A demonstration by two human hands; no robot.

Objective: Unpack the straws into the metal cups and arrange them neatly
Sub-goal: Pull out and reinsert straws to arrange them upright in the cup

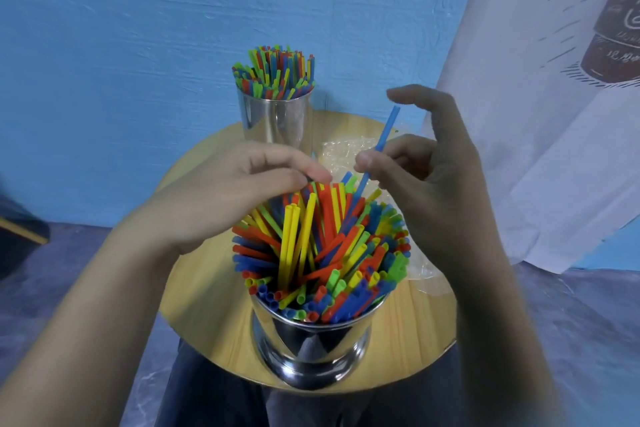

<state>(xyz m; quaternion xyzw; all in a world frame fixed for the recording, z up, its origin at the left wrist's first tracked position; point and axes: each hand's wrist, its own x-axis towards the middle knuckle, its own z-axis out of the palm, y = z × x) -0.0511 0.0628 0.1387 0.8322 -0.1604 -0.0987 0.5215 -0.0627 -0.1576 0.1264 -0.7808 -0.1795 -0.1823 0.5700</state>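
Observation:
A near metal cup (311, 343) stands at the front of a round wooden table (408, 333), crammed with coloured straws (322, 246) that lean in all directions. A far metal cup (277, 121) at the table's back holds a tidier bunch of straws (273, 71). My right hand (433, 177) pinches one blue straw (382, 139) between thumb and finger, lifted above the near cup. My left hand (228, 191) rests its fingertips on the tops of the red and yellow straws in the near cup.
Crumpled clear plastic wrapping (346, 152) lies on the table behind and to the right of the near cup. A blue wall stands close behind. A white printed cloth (540, 114) hangs at the right. My knees are under the table's front edge.

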